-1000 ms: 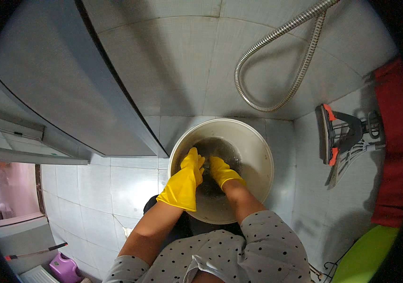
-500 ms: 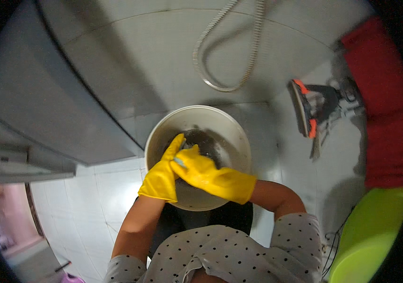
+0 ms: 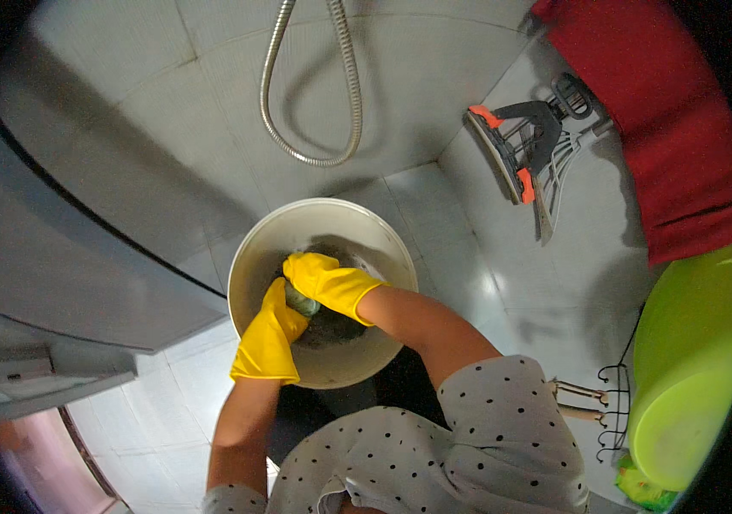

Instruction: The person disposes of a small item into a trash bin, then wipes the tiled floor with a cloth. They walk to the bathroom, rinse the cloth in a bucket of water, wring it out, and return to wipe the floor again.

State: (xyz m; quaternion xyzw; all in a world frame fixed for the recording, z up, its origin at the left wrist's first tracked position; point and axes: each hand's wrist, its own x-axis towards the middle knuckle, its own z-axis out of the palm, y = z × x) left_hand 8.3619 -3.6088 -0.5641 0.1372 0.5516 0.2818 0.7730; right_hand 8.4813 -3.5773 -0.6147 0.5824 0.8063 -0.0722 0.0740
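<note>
A cream-coloured bucket (image 3: 409, 274) stands in front of me with dark water (image 3: 332, 330) in it. Both my hands wear yellow rubber gloves and are down inside its rim. Between them is a bunched grey-green cloth (image 3: 302, 301), mostly covered by the gloves. My left hand (image 3: 270, 332) closes on the cloth from the near left side. Just beyond it, my right hand (image 3: 325, 281) is curled over the cloth's far end, its fingertips bent toward the left hand.
A metal shower hose (image 3: 353, 94) hangs on the far wall. To the right are a grey and orange mop head (image 3: 503, 154), a red cloth (image 3: 648, 111) and a lime-green basin (image 3: 683, 377). A grey panel (image 3: 92, 240) rises at left. A black wire rack (image 3: 616, 411) sits near the basin.
My view has swung right, so the bucket and hose appear further left. My right hand has shifted to the cloth's far end, and more of the cloth shows between the gloves.
</note>
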